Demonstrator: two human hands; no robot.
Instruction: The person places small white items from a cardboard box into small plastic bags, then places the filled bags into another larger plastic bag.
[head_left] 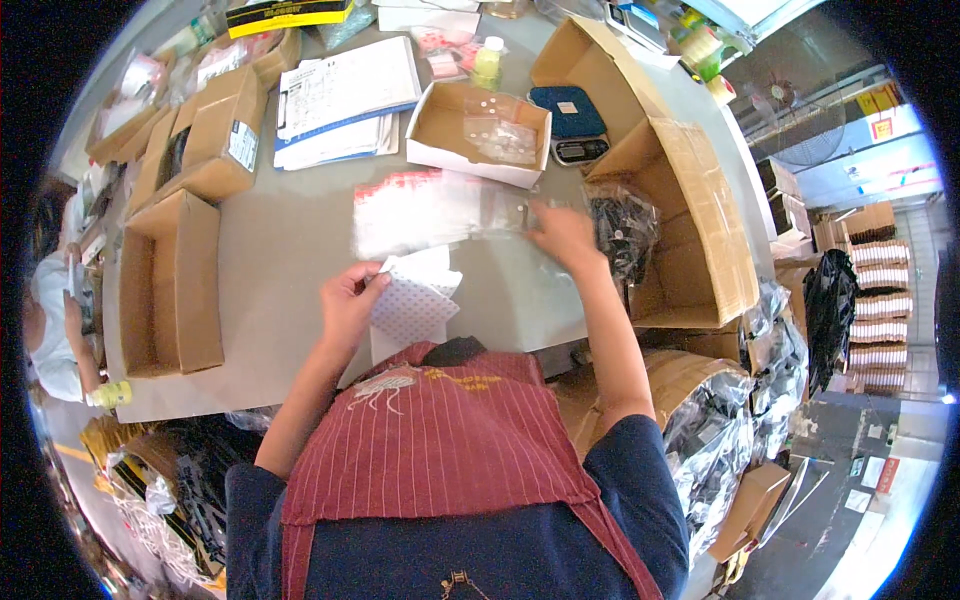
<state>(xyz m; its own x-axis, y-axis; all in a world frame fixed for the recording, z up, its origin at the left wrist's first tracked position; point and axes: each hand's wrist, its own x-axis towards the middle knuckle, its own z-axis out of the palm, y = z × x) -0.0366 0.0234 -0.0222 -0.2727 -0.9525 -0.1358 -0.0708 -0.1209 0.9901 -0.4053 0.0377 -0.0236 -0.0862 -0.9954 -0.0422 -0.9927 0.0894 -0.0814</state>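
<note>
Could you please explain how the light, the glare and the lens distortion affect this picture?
Head view: the grey table has edges that bend toward the black rim; head view: bright highlights cover the shiny plastic wrapping at lower right; head view: the clear bags look pale, partly washed out, yet the dotted sheet keeps a readable pattern.

Right of the grey table [265,260] stands what looks like a caged fan [812,125]
</note>
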